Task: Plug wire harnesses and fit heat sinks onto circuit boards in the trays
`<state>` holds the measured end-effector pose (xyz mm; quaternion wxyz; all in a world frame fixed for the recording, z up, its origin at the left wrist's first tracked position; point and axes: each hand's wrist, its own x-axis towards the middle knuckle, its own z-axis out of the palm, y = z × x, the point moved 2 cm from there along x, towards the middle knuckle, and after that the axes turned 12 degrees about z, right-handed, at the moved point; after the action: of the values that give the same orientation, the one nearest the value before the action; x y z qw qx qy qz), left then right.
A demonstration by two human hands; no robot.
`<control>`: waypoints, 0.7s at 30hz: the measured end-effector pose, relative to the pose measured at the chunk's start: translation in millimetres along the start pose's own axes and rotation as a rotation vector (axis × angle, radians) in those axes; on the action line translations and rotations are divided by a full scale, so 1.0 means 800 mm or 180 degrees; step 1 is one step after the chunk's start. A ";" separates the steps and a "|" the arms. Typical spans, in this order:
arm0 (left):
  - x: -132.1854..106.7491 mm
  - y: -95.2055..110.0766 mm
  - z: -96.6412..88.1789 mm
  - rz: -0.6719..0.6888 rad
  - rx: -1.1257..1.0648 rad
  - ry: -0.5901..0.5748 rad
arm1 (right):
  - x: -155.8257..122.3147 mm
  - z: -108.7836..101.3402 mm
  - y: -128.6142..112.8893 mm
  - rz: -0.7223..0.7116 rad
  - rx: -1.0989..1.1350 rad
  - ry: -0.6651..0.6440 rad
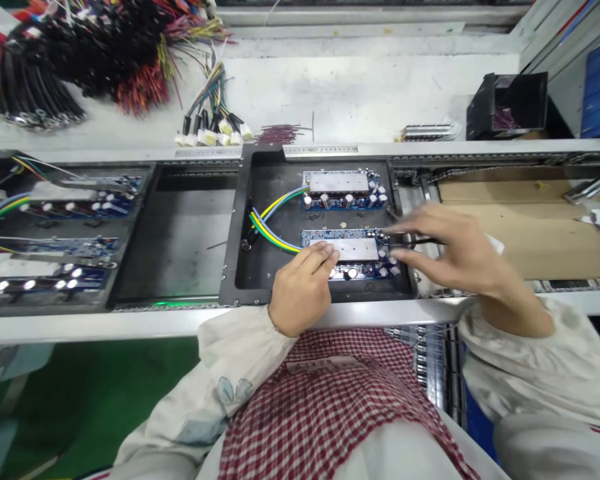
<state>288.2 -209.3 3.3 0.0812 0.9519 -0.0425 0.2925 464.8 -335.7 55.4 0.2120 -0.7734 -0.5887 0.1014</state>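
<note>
In the head view, my left hand (303, 285) presses its curled fingers together on the left end of the silver metal plate (357, 250) of the nearer circuit board (367, 272). Its thumb is hidden. My right hand (453, 250) hovers at that board's right end, smeared by motion. Its thumb and fingers look apart, with a thin dark thing (423, 240) between them that I cannot make out. Behind lies a second circuit board (339, 190) with a similar plate. Yellow, green and blue-grey wires (275, 238) run from both boards to the left inside the black tray (260, 277).
Another tray (111, 293) with two wired boards stands at the left. Wire bundles (100, 47), white connectors (215, 137) and short dark red wires (283, 133) lie on the rear shelf. A black bin (507, 103) stands back right, with cardboard (520, 233) in front.
</note>
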 end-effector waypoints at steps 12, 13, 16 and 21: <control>0.003 0.003 -0.005 -0.0020 -0.0092 -0.0174 | -0.028 0.041 -0.007 0.0545 -0.1372 -0.0403; 0.002 0.003 -0.005 -0.0028 -0.0105 -0.0202 | -0.027 0.041 -0.008 0.0546 -0.1385 -0.0446; 0.001 0.003 -0.005 -0.0054 -0.0139 -0.0280 | -0.027 0.040 -0.006 0.0518 -0.1335 -0.0497; 0.001 0.002 -0.006 0.0003 -0.0094 -0.0339 | -0.028 0.041 -0.003 0.0451 -0.1265 -0.0459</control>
<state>286.5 -210.0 7.8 0.0928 0.9648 -0.0516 0.2407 443.3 -349.4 25.4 0.0051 -0.8302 -0.5549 0.0531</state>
